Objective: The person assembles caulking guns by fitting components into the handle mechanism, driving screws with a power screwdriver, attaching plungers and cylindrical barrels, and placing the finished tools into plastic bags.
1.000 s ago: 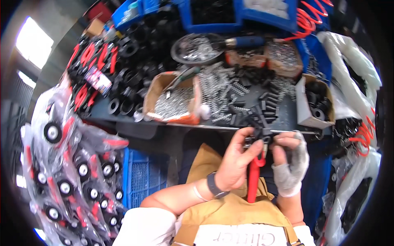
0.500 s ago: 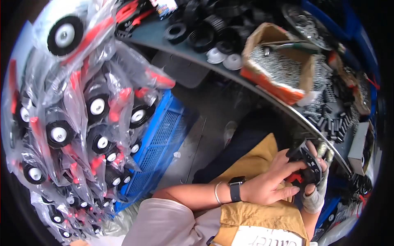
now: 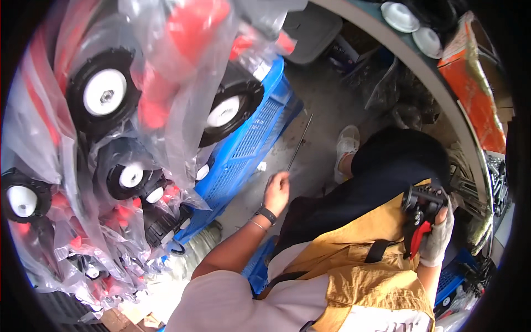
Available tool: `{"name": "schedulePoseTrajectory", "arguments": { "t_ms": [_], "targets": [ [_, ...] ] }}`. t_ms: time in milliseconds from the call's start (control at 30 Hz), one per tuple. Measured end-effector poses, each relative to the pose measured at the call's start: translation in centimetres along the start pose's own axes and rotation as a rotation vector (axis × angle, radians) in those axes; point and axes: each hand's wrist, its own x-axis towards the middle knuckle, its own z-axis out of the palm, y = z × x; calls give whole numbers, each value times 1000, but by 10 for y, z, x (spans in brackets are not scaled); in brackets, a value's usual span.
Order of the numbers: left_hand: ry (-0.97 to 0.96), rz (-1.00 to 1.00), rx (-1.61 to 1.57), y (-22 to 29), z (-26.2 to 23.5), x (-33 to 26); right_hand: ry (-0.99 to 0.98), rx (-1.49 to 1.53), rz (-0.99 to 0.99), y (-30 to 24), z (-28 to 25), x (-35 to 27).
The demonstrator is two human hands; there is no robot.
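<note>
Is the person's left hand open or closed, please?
Loosely closed: the left hand hangs over the floor, fingers curled; whether it holds anything cannot be told.

A white-gloved right hand [image 3: 437, 239] grips a black-and-red tool [image 3: 421, 213] over a mustard-yellow apron [image 3: 365, 276]; black wheels [image 3: 102, 94] with white hubs fill clear bags beside a blue crate [image 3: 249, 146].
</note>
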Motion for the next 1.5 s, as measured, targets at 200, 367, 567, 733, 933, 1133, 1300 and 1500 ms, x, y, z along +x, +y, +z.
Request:
{"name": "schedulePoseTrajectory", "arguments": {
  "t_ms": [200, 367, 567, 733, 933, 1133, 1300, 1500],
  "targets": [
    [-1045, -499, 489, -205, -5, -171, 11, -34, 17, 14, -4, 10],
    [-1227, -495, 510, -183, -3, -193, 81, 153, 23, 36, -13, 5],
    [-1000, -827, -27, -154, 14, -133, 124, 137, -6, 38, -18, -2],
    [-751, -770, -691, -41, 28, -65, 224, 388, 91, 53, -27, -13],
    [-1153, -689, -610, -95, 69, -93, 187, 468, 105, 49, -28, -14],
    [-1420, -742, -522, -132, 90, -93, 248, 395, 104, 43, -17, -4],
    [-1437, -172, -275, -120, 79, -75, 211, 338, 102, 30, -10, -4],
    [-375, -294, -502, 41, 49, 32, 92, 188, 45, 5, -8, -12]
  ]
}}
